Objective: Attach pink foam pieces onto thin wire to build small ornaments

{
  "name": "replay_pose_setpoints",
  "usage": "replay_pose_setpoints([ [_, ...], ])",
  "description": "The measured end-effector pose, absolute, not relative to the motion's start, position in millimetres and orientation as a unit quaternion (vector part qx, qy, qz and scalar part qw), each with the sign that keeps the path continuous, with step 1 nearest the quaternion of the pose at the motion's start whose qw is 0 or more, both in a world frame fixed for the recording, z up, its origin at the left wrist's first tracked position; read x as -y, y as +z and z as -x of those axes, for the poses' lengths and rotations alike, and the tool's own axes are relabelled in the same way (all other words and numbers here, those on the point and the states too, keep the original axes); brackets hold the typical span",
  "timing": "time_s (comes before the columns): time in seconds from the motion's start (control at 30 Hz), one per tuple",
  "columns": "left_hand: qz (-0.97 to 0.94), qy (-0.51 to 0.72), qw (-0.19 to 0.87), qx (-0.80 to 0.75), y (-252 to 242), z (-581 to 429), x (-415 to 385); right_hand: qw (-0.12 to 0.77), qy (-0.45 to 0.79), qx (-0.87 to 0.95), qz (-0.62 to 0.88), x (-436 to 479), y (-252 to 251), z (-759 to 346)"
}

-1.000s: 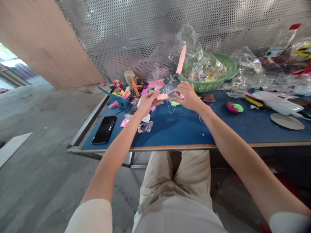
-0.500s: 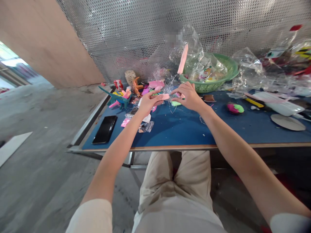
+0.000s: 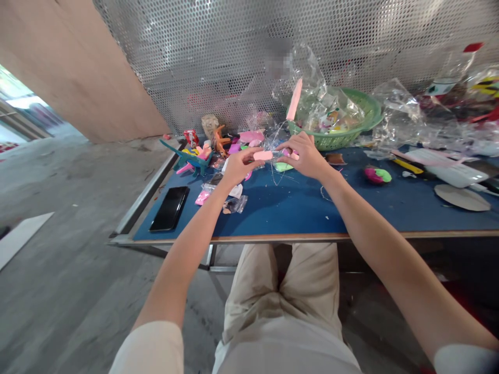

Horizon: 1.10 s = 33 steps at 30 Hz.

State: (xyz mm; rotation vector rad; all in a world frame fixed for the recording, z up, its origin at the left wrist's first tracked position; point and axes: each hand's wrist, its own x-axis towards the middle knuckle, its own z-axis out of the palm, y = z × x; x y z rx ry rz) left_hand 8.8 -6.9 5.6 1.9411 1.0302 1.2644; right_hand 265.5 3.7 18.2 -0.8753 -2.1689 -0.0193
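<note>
over the far middle of the blue counter point(image 3: 296, 208), the left hand point(image 3: 237, 167) pinches a pink stick point(image 3: 263, 155) and the right hand point(image 3: 307, 156) nips a small pink bit point(image 3: 291, 152) just beside it, so a light, level grip seems best.

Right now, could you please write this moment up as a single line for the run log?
left hand: pinches pink piece | right hand: pinches small pink bit | both above blue table | green basket behind
</note>
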Motion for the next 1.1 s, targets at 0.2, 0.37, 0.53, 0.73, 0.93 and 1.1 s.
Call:
replay_pose_setpoints([
  [0.2,-0.749,0.463,0.240,-0.408,4.8,-1.5,3.1,0.387,-0.004,0.858,0.338,-0.6,21.1,-264.4],
  [0.37,-0.774,0.457,0.197,-0.391,13.4,-0.7,7.0,0.389,0.003,0.856,0.339,0.8,21.5,-264.2],
  [0.53,-0.766,0.454,0.209,-0.406,18.1,-1.1,10.4,0.385,-0.003,0.859,0.338,1.8,21.9,-263.6],
  [0.73,-0.805,0.431,0.172,-0.369,20.5,-2.2,13.7,0.400,0.015,0.855,0.330,1.5,22.3,-263.6],
  [0.93,-0.811,0.428,0.175,-0.358,22.9,-5.7,24.9,0.414,0.066,0.849,0.323,1.7,22.5,-262.7],
  [1.1,-0.806,0.441,0.175,-0.355,21.6,-7.3,27.1,0.423,0.088,0.843,0.320,0.5,22.1,-263.1],
])
